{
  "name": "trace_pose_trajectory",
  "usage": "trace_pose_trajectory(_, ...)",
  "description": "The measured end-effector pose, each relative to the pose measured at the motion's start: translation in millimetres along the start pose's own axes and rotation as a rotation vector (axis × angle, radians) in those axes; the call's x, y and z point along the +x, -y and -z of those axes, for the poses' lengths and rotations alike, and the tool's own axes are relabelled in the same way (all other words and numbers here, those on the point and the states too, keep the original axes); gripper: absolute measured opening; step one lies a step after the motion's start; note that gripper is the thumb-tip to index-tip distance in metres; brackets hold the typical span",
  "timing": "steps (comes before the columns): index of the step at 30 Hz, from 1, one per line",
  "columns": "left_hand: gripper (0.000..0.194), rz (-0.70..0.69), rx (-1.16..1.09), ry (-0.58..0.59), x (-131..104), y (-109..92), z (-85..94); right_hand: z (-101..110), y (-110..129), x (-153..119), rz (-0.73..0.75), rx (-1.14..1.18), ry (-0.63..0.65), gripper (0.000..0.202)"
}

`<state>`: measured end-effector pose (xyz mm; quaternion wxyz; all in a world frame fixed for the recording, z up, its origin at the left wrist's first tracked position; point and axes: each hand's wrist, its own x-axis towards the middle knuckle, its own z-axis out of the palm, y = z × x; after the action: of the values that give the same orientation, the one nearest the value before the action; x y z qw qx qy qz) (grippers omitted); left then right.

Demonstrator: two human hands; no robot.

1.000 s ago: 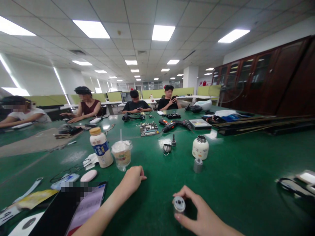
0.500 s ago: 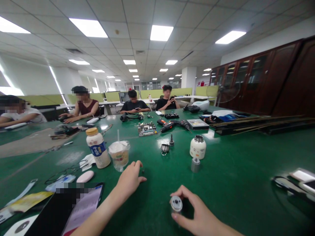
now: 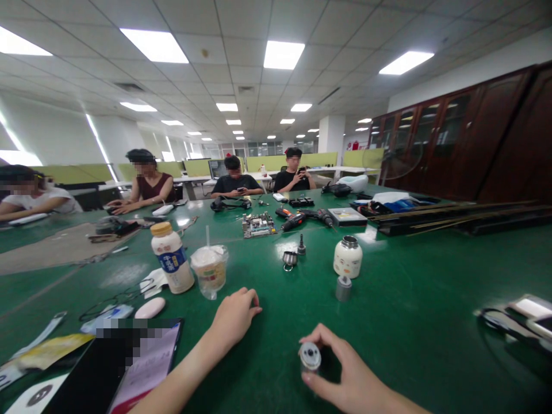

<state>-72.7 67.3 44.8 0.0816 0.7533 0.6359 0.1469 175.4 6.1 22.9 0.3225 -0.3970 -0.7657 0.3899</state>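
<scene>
My right hand (image 3: 334, 365) holds a small silver metal cylinder (image 3: 310, 357) between thumb and index finger, its round end with small holes facing up. On the green table to the left, my left hand (image 3: 237, 313) has thumb and fingertips brought together; what they grip, if anything, is too small to name. A second silver cylinder (image 3: 344, 288) stands upright beyond my right hand, in front of a cream jar (image 3: 347, 257) with an open metal neck. Farther back lie a metal cup-like part (image 3: 289, 260) and a dark stepped part (image 3: 301, 245).
Left of my left hand stand a plastic drink cup (image 3: 209, 270) and a bottle (image 3: 172, 259). A tablet (image 3: 150, 368) lies near left. A circuit board (image 3: 259, 225) and power drills (image 3: 295, 220) are farther back. Several people sit across the table.
My left hand has moved slightly right, its thumb and fingers now together. The small dark piece seen beside its fingers is no longer visible. My right hand still holds the cylinder.
</scene>
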Motion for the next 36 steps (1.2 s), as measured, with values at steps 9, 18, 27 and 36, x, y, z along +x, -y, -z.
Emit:
trace_pose_trajectory(9, 0.003, -0.432, -0.360, -0.028, -55, -83, 24.6, -4, -7, 1, 0.039, -0.031, -0.045, 0.022)
trace_pose_trajectory(18, 0.010, -0.555, -0.020, 0.019, -56, -83, 10.8, -6, -9, 1, 0.064, -0.018, -0.024, 0.018)
trace_pose_trajectory(27, 0.007, -0.597, 0.020, -0.024, -66, -85, 1.4, -4, -8, 1, 0.090, 0.017, -0.030, 0.021)
trace_pose_trajectory(36, 0.009, -0.458, -0.135, -0.090, -70, -93, 4.4, -2, -7, 1, 0.095, 0.004, -0.028, 0.021)
